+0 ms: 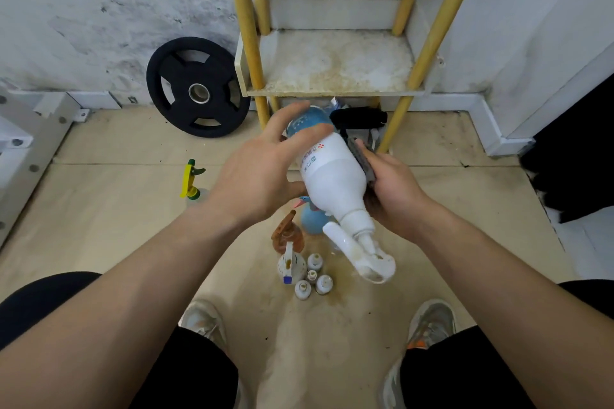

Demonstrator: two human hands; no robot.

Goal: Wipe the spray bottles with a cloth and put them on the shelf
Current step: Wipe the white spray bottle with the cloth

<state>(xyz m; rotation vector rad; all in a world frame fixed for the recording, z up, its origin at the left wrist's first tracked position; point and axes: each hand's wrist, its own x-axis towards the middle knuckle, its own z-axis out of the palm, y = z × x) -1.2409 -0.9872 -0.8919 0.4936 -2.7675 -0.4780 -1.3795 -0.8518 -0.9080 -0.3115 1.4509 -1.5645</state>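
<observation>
I hold a white spray bottle (332, 176) with a blue base tilted in the air, its trigger head pointing down toward me. My left hand (262, 173) grips it from the left, fingers laid across the blue base and thumb underneath. My right hand (392, 189) holds a grey cloth (363, 159) against the bottle's right side. The stained white shelf (332, 63) with yellow posts stands just beyond, its board bare. On the floor below are a blue spray bottle (312, 221), an orange one (287, 236), a dirty white one (291, 264) and a yellow-green one (192, 179).
Several small white bottles (315, 279) stand by my feet. A black weight plate (197, 86) leans on the wall left of the shelf. A black object (360, 117) lies under the shelf board. A white metal frame (30, 149) is at the far left.
</observation>
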